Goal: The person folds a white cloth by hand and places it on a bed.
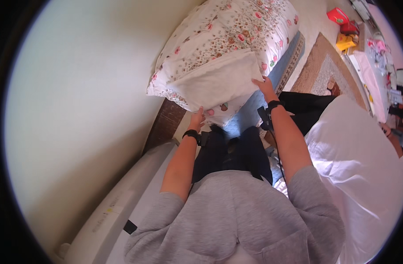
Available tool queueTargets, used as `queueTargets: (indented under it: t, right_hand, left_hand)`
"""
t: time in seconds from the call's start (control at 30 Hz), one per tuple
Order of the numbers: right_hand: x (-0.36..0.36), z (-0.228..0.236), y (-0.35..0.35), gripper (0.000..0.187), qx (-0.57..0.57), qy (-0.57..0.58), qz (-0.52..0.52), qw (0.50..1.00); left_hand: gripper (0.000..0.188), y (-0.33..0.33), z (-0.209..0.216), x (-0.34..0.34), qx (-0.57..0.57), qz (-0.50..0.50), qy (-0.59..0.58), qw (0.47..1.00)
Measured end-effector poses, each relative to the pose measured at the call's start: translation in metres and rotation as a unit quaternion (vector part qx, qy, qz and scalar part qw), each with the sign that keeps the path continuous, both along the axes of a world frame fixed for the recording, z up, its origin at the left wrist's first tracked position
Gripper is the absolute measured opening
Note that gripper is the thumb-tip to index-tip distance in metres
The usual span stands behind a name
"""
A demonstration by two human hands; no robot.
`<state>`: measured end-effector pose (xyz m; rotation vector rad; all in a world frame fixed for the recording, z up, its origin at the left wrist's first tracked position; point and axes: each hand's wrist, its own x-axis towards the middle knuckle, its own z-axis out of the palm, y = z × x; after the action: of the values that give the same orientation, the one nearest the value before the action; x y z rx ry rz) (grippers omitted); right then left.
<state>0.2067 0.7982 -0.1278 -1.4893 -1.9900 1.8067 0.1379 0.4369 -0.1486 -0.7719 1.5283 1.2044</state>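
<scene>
A flat piece of white cloth (219, 79), apparently folded, lies over the near part of a floral-print bedspread (236, 26) with pink and brown flowers. At the cloth's near left edge, my left hand (198, 118) is closed on the fabric with its fingers. My right hand (265, 88) pinches the cloth's right corner. Both wrists wear black bands with small dark devices. The underside of the cloth is hidden.
Close on my right is a person in white clothing (355, 171). To the left stand a pale wall (78, 88) and a long grey-white casing (122, 202). Beyond lie a brown rug (313, 61), red bags (338, 16), a yellow bag (345, 42) and a cluttered table.
</scene>
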Motion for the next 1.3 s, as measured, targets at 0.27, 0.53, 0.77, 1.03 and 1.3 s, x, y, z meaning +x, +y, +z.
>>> queueTargets:
  t: [0.27,0.53,0.77,1.03,1.3]
  right_hand:
    - [-0.001,0.024,-0.009,0.034,0.015,-0.004,0.002,1.0]
    - [-0.052,0.116,-0.158,0.034,0.318,0.061,0.124,0.938]
    - [-0.052,0.111,-0.238,0.031,0.4,0.128,0.434,0.797]
    - [-0.038,0.071,-0.221,0.036,0.282,0.103,0.531,0.792]
    - [-0.05,0.039,-0.187,0.068,0.296,-0.008,0.261,0.919]
  left_hand:
    - [0.028,0.048,0.03,0.007,-0.158,-0.21,0.523,0.811]
    - [0.04,0.061,0.027,-0.035,0.16,-0.033,0.2,0.966]
    - [0.046,0.01,0.001,-0.044,0.323,0.09,0.284,0.898]
    - [0.052,-0.035,0.008,-0.047,0.296,0.364,0.023,0.883]
    - [0.054,-0.042,-0.025,-0.055,0.082,0.051,0.203,0.974]
